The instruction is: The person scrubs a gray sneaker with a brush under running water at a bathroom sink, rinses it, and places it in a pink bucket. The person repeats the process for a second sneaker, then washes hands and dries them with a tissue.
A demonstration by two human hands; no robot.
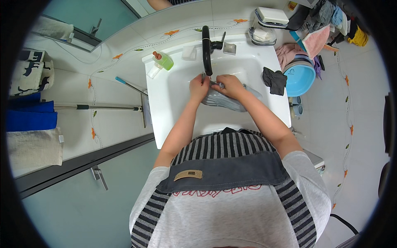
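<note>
A wet grey cloth garment, perhaps a sock, is gripped by both my hands over the white washbasin. My left hand pinches its upper left end just below the spout of the black faucet. Close to its right, my right hand has its fingers closed on bunched fabric. The rest of the cloth hangs down to the right under my right wrist, into the basin. On the basin's right rim lies a crumpled dark grey cloth, touching neither hand.
A green pump bottle stands at the basin's back left. Two soap dishes flank the faucet. Stacked clear containers sit at the back right corner. Light blue washbowls hang right of the basin. A mirror is behind.
</note>
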